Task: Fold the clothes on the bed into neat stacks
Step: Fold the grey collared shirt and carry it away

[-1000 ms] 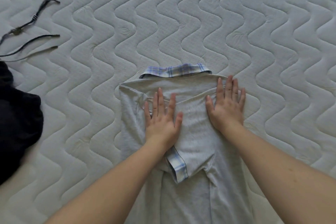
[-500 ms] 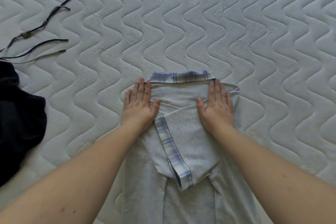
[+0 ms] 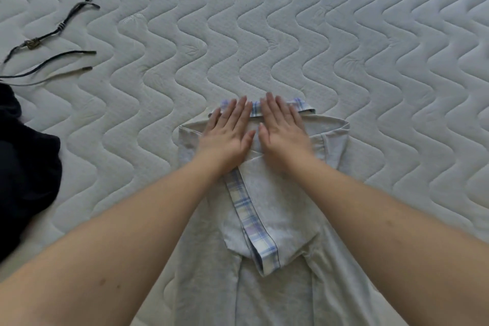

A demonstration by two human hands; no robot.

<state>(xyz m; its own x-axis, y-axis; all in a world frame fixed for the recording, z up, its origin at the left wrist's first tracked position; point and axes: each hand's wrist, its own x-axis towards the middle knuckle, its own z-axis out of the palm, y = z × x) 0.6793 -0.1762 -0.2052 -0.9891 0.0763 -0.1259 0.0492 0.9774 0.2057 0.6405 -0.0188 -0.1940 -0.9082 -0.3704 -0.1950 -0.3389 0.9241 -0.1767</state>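
Two flat hands are pressing a grey shirt (image 3: 277, 219) lying lengthwise on the quilted mattress (image 3: 344, 34), sleeves already folded inward. Left hand (image 3: 227, 132) and right hand (image 3: 283, 130) are resting side by side with fingers straight, gripping nothing, fingertips touching the plaid collar (image 3: 301, 107). Risk: uneven pressure could be dragging the folded sleeve with its plaid cuff (image 3: 254, 217) askew, spoiling the fold.

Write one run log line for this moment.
step: flattening fold | left hand: flat on grey shirt | right hand: flat near plaid collar | surface: mattress
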